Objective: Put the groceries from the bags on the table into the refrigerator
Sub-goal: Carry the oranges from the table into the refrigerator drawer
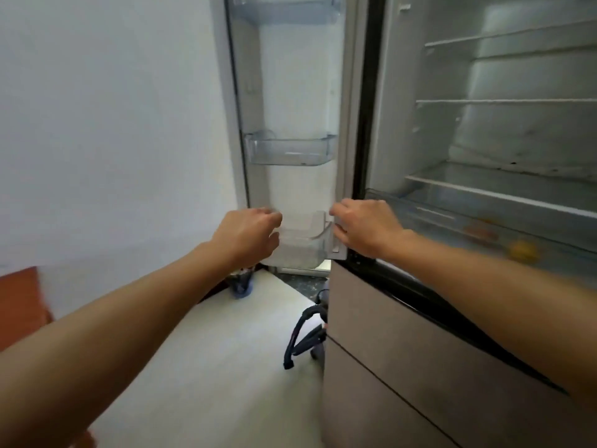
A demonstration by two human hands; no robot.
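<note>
Dim, soft daylight; motion blur, wide-angle bending at edges

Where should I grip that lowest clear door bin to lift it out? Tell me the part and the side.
Judging by its shape, take the lowest door bin by its two end walls, one hand per end, from the front. It sits between the left hand and right hand; its front is smooth, offering no handle.

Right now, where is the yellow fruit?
The yellow fruit sits in the clear drawer at the bottom of the open fridge, on the right of the head view, beside a blurry orange item.
</note>
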